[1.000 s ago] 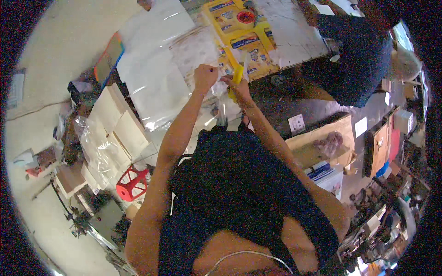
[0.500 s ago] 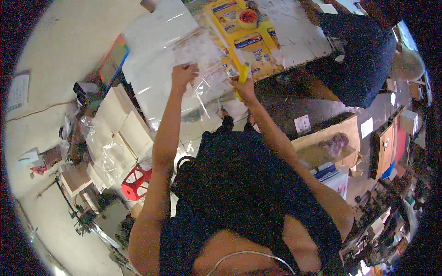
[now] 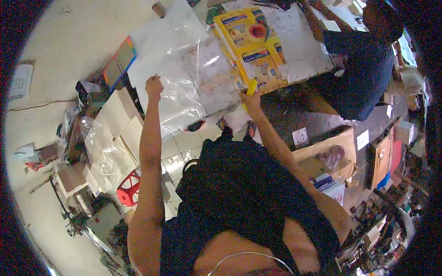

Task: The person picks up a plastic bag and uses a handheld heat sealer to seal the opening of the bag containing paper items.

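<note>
My left hand (image 3: 155, 86) is closed at the left part of the white-topped table, gripping the edge of a clear plastic sheet (image 3: 182, 87) that lies shiny and creased across the top. My right hand (image 3: 251, 100) is wrapped round a slim yellow tool (image 3: 252, 87) at the table's near edge; its working end is too small to make out. Just beyond that hand are yellow printed packages (image 3: 260, 64), laid flat in a stack. A round reddish roll (image 3: 258, 31) rests on top of them.
A co-worker in dark clothes (image 3: 361, 76) is at the table's right side. Cardboard pieces (image 3: 117, 108) and a red stool (image 3: 128, 188) are at my left. An open cardboard box (image 3: 343, 138) is on my right. A small brown cup-like object (image 3: 158, 9) sits at the far edge.
My left hand has moved left, and the clear sheet now spreads further that way. My right hand, still round the yellow tool, appears slightly lower and further right as the view shifted.
</note>
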`<state>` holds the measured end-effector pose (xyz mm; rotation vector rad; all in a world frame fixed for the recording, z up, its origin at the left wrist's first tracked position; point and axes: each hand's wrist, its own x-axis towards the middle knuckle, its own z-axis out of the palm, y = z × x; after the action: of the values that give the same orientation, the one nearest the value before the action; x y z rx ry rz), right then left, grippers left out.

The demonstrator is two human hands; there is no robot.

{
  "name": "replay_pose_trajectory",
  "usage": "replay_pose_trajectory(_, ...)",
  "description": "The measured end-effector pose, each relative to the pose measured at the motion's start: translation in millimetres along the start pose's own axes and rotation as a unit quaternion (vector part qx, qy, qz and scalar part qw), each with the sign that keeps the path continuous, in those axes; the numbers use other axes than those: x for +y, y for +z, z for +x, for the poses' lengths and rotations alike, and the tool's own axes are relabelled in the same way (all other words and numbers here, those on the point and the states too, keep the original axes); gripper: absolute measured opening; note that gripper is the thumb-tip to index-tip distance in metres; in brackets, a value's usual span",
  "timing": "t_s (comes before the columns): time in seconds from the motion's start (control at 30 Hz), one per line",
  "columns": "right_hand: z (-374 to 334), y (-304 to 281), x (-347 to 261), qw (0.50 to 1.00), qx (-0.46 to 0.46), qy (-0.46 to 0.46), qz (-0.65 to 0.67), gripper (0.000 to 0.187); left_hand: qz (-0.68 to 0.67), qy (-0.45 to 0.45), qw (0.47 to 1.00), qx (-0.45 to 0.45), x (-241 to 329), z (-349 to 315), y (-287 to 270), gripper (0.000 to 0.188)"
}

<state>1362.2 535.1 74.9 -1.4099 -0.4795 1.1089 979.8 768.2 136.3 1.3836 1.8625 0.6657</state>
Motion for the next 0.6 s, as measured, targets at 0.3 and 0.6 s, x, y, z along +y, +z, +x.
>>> replay_pose_trajectory(0.3,9,13,11,0.994,0.08,-0.008,-0.074,0.014,0.295,0.141,0.927,0.185,-39,61,-81,0.035)
replay_pose_trajectory(0.6,12,28,10,0.987,0.082,0.026,-0.134,0.015,0.676,0.23,0.673,0.193,-182,129,-166,0.037)
